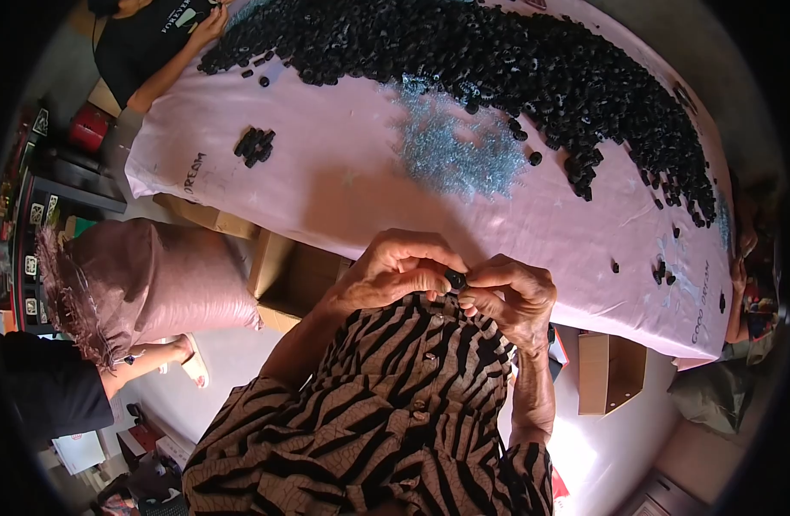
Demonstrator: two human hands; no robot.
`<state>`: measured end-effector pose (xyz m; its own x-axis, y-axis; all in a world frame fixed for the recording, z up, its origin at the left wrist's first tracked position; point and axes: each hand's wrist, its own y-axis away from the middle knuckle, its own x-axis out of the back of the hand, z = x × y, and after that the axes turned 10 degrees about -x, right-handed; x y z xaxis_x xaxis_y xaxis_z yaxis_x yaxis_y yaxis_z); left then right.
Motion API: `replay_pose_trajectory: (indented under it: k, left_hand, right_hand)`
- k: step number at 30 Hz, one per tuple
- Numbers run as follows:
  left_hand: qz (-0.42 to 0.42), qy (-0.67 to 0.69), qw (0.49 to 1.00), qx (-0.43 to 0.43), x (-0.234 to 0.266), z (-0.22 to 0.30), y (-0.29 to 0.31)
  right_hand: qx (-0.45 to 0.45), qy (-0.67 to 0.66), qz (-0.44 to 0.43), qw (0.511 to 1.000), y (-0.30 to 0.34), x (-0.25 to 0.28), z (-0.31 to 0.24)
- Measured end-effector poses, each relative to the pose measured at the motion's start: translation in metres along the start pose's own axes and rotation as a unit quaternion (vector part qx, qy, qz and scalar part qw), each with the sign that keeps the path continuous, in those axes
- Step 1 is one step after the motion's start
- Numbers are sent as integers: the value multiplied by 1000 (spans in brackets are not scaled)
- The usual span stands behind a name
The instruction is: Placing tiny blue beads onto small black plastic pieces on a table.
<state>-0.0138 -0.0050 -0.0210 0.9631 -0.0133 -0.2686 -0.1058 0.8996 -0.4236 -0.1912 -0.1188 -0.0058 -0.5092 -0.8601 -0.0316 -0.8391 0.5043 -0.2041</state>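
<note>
Close to my body, at the near edge of the table, a small black round plastic part (455, 279) sits between my two hands. My left hand (399, 268) pinches it between thumb and fingers. From the other side, the fingertips of my right hand (514, 297) close together at the part; whether they hold something tiny is hidden. Beyond my hands lies a loose patch of small clear-blue springs (459, 150) on the pink cloth. A long heap of black parts (464, 56) like the one I hold stretches along the far side.
The pink cloth (326, 189) covers a big table. A small cluster of black parts (255, 147) lies to the left. Open cardboard boxes (296, 271) and a stuffed sack (154, 271) stand below the edge. Other people (146, 52) sit around the table.
</note>
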Motion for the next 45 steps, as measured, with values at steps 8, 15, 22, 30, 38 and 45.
replay_pose_trajectory:
  k: [8, 15, 22, 30, 38, 45]
  left_hand:
    - [-33, 6, 999, 17, 0, -1, -4]
    - [-25, 49, 996, 72, -3, -1, 1]
    - [141, 232, 958, 89, -8, -9, 3]
    - [229, 208, 951, 2, 37, 3, 1]
    - [229, 264, 937, -5, 41, -1, -5]
    - [259, 273, 926, -7, 44, 2, 9]
  right_hand:
    - [-12, -44, -13, 999, -3, 1, 0]
    - [-172, -146, -45, 973, -2, 7, 0]
    - [-145, 65, -36, 987, -34, 12, -18]
    - [34, 341, 101, 934, -117, 59, -61]
    - [88, 579, 6, 810, -195, 80, -17]
    - [114, 639, -55, 759, -227, 89, 10]
